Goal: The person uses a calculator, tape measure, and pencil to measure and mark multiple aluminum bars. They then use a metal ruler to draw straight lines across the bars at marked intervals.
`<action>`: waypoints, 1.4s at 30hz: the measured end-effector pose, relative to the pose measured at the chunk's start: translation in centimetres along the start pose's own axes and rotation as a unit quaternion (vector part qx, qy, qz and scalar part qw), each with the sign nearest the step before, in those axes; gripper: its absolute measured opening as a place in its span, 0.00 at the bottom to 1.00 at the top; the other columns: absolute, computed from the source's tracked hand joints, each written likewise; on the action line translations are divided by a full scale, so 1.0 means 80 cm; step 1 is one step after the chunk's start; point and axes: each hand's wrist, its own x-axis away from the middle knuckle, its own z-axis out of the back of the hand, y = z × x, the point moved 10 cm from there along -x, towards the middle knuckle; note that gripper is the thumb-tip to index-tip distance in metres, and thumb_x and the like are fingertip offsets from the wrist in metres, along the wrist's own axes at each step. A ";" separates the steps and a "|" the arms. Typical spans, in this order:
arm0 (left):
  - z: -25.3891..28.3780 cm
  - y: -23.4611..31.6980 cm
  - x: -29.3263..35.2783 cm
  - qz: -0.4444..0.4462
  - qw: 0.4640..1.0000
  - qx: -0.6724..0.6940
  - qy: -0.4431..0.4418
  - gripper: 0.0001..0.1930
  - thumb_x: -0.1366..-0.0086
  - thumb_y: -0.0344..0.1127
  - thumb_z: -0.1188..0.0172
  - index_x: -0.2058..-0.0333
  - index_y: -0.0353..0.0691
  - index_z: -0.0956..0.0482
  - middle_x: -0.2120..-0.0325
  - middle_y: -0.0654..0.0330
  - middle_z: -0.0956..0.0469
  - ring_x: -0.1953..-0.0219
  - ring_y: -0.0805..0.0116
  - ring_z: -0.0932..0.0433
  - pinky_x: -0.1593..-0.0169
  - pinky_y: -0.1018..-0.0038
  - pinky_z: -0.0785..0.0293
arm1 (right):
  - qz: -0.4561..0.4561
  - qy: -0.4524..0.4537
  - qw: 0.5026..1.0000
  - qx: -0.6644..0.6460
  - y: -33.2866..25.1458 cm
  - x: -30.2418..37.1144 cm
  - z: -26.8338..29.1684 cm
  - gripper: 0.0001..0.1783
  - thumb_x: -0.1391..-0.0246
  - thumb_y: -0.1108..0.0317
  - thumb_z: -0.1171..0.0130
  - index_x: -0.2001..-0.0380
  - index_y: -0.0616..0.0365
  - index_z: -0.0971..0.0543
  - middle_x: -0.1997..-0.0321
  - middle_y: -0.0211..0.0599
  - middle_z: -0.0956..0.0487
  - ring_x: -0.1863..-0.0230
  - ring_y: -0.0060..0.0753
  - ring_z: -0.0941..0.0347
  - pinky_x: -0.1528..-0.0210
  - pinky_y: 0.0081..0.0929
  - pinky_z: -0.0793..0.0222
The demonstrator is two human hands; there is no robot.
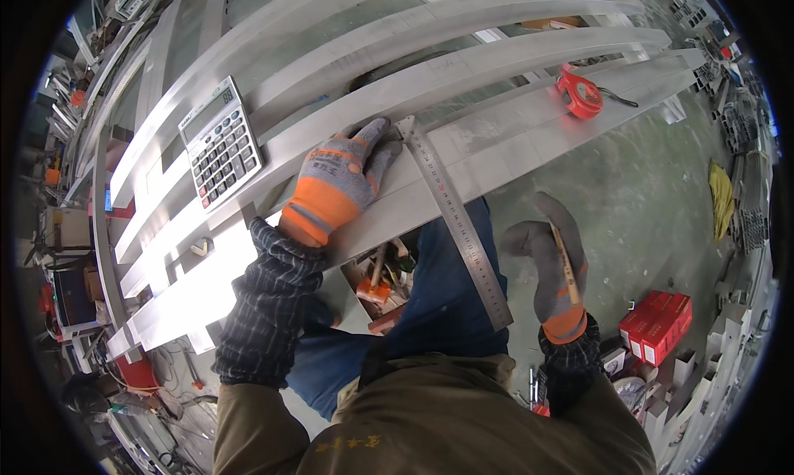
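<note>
My left hand (335,181), in a grey and orange glove, rests on a silver metal bar (496,144). Its fingers are bent against the upper end of a steel square (456,214); the part under them is hidden. The square's graduated blade crosses the bar and sticks out past its near edge, over my leg. To the right, clear of the bar, my gloved right hand (552,268) holds a thin wooden pencil (566,264), with thumb and forefinger apart. A grey calculator (222,144) lies across the bars left of my left hand.
A red tape measure (579,93) sits on the bar's right part. More long parallel bars (356,57) spread beyond it. Under the bar, an open box (376,289) holds tools. Red boxes (656,326) and cut metal profiles (682,367) lie on the floor at right, with a yellow cloth (721,200).
</note>
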 end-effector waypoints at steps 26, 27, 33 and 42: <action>0.002 0.004 -0.005 -0.002 1.000 0.022 -0.021 0.19 0.30 0.40 0.39 0.43 0.40 0.20 0.55 0.46 0.17 0.56 0.44 0.18 0.52 0.58 0.20 | 0.307 -0.112 0.907 0.266 -0.049 -0.117 -0.099 0.11 0.44 0.77 0.40 0.57 0.62 0.22 0.59 0.45 0.17 0.60 0.49 0.19 0.54 0.36 0.21; 0.002 0.004 -0.005 -0.002 1.000 0.018 -0.022 0.19 0.30 0.40 0.39 0.43 0.40 0.20 0.55 0.46 0.17 0.56 0.44 0.18 0.52 0.58 0.20 | 0.332 -0.114 0.891 0.288 -0.050 -0.117 -0.103 0.11 0.44 0.76 0.40 0.57 0.62 0.22 0.59 0.45 0.17 0.60 0.49 0.19 0.54 0.36 0.21; -0.001 0.001 -0.003 -0.004 1.000 -0.002 -0.026 0.20 0.30 0.40 0.39 0.43 0.40 0.21 0.56 0.46 0.17 0.57 0.45 0.18 0.52 0.57 0.20 | 0.311 -0.135 0.885 0.320 -0.043 -0.123 -0.114 0.11 0.43 0.73 0.40 0.56 0.60 0.21 0.57 0.46 0.17 0.59 0.49 0.18 0.54 0.37 0.21; -0.012 -0.005 -0.006 0.013 0.997 -0.009 -0.073 0.24 0.29 0.44 0.45 0.38 0.43 0.26 0.52 0.47 0.19 0.53 0.45 0.19 0.47 0.58 0.21 | 0.309 -0.143 0.884 0.321 -0.048 -0.123 -0.114 0.08 0.42 0.73 0.40 0.59 0.58 0.21 0.59 0.45 0.17 0.60 0.51 0.19 0.56 0.38 0.22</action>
